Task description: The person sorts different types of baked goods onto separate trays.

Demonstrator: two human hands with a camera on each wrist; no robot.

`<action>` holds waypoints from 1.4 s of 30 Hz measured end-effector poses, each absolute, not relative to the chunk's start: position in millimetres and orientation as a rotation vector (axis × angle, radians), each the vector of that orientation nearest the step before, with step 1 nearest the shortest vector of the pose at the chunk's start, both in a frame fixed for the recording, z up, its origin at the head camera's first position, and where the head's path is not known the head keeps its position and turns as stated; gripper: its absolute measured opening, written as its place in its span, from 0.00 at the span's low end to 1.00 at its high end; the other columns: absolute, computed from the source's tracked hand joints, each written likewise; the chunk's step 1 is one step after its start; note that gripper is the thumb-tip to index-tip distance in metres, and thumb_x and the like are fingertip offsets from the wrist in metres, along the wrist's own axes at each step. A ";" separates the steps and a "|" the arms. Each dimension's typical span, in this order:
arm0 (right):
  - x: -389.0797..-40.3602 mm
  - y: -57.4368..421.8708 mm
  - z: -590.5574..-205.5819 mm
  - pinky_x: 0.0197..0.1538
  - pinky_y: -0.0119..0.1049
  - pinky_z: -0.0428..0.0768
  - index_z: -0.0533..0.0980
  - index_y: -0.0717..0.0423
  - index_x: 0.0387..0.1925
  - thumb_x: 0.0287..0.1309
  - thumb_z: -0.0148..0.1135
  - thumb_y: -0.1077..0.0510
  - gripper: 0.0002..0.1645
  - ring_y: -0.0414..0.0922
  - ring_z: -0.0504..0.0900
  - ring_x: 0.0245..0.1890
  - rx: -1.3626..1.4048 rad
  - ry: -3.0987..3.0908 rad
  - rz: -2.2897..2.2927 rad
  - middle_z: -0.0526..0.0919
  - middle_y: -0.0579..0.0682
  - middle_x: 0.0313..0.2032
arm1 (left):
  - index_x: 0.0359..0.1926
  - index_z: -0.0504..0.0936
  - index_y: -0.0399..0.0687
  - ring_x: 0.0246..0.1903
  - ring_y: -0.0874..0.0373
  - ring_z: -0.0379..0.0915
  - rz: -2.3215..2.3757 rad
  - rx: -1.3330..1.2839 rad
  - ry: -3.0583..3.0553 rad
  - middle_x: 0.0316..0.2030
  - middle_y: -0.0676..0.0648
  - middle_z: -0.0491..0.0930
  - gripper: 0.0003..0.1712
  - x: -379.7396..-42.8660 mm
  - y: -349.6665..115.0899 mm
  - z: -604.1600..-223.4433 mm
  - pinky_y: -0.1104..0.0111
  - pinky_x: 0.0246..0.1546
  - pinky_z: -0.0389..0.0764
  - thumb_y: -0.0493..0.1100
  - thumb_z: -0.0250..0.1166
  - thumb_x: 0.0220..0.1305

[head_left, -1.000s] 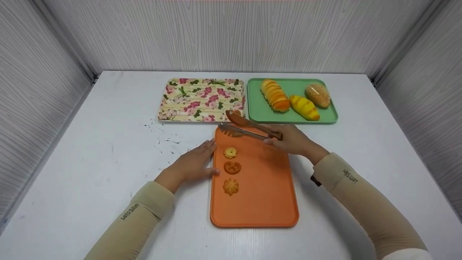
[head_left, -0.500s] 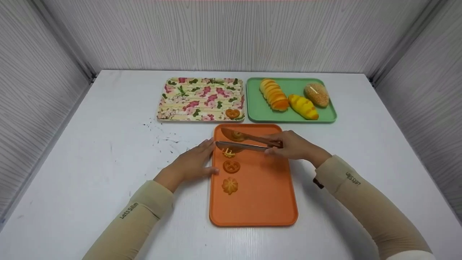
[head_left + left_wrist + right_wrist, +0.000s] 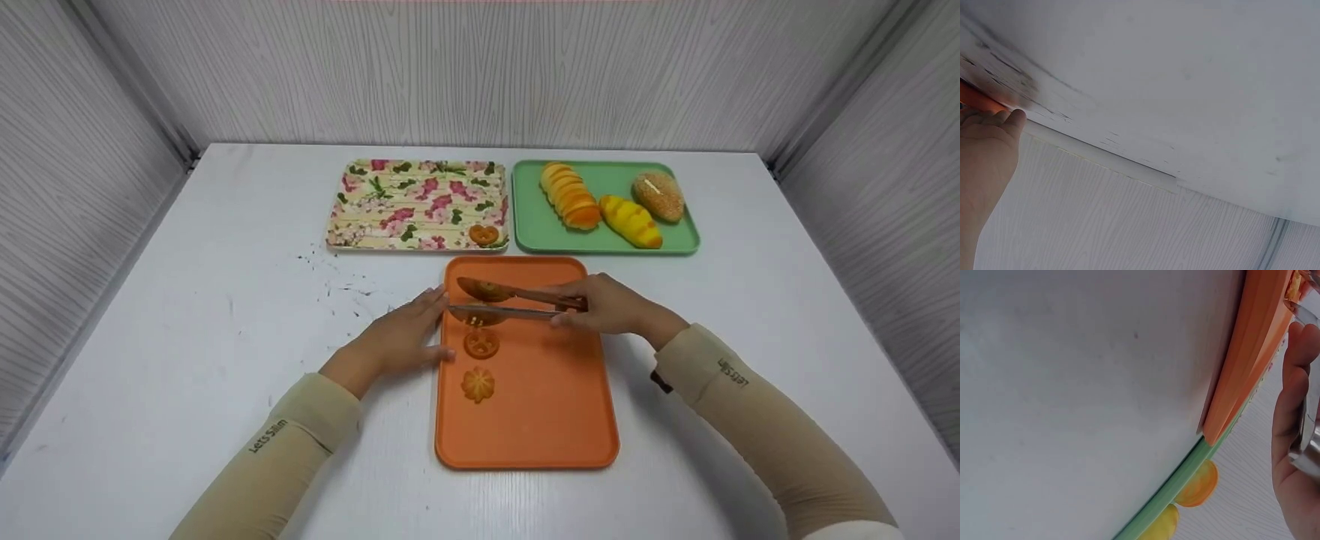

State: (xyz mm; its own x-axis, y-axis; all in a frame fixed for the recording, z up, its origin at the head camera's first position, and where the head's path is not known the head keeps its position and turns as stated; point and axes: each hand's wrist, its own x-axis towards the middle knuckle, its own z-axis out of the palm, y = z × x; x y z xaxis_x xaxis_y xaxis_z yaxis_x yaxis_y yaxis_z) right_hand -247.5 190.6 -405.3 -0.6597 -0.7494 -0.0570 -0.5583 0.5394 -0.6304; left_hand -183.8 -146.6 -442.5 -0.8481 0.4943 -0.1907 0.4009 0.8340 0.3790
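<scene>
My right hand (image 3: 609, 304) grips metal tongs (image 3: 536, 295) above the upper part of the orange tray (image 3: 547, 412). The two tong arms stand apart, one on the far side and one over a yellow ring-shaped cookie (image 3: 475, 321), which they mostly hide. Whether the tongs touch it, I cannot tell. Below it lie a brown pretzel (image 3: 481, 343) and a golden flower-shaped cookie (image 3: 478, 385). With its fingers extended, my left hand (image 3: 394, 334) touches the tray's left edge. In the right wrist view the tongs (image 3: 1307, 444) lie in the fingers.
Behind the orange tray, a floral tray (image 3: 405, 199) carries one pretzel (image 3: 484, 235). Beside it a green tray (image 3: 532, 217) bears a ridged bread roll (image 3: 570, 196), a yellow bread (image 3: 631, 222) and a seeded bun (image 3: 659, 196). Grey panels (image 3: 480, 75) enclose the table.
My right hand has moved the tongs from the floral tray's front edge toward me, onto the ring-shaped cookie. The floral tray's pretzel has come into full view. My left hand stays put.
</scene>
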 end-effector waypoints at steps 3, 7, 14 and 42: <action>-247.2 191.0 -405.4 0.23 0.35 0.62 0.75 0.46 0.60 0.58 0.65 0.46 0.28 0.40 0.60 0.16 -1.089 2.464 -0.834 0.76 0.45 0.21 | 0.75 0.42 0.47 0.72 0.51 0.35 0.467 0.685 2.734 0.74 0.48 0.37 0.53 -184.0 -146.7 -442.8 0.54 0.68 0.50 0.70 0.53 0.62; -247.2 191.8 -406.4 0.26 0.35 0.65 0.74 0.45 0.61 0.59 0.64 0.47 0.28 0.40 0.65 0.19 -1.095 2.459 -0.851 0.80 0.43 0.26 | 0.75 0.42 0.47 0.72 0.52 0.34 0.466 0.672 2.727 0.74 0.48 0.37 0.53 -182.8 -146.2 -441.4 0.54 0.68 0.50 0.69 0.53 0.63; -248.8 193.0 -409.3 0.24 0.34 0.64 0.75 0.45 0.60 0.58 0.65 0.45 0.28 0.40 0.63 0.18 -1.094 2.469 -0.866 0.77 0.44 0.21 | 0.75 0.42 0.47 0.72 0.53 0.34 0.461 0.669 2.726 0.74 0.49 0.37 0.52 -181.9 -145.6 -439.7 0.53 0.67 0.50 0.68 0.53 0.63; -249.1 190.4 -399.6 0.23 0.35 0.63 0.81 0.53 0.52 0.57 0.67 0.50 0.22 0.39 0.63 0.17 -1.089 2.525 -0.773 0.75 0.42 0.19 | 0.75 0.43 0.46 0.72 0.52 0.35 0.495 0.665 2.728 0.74 0.49 0.37 0.53 -181.0 -145.8 -439.7 0.55 0.68 0.49 0.69 0.53 0.62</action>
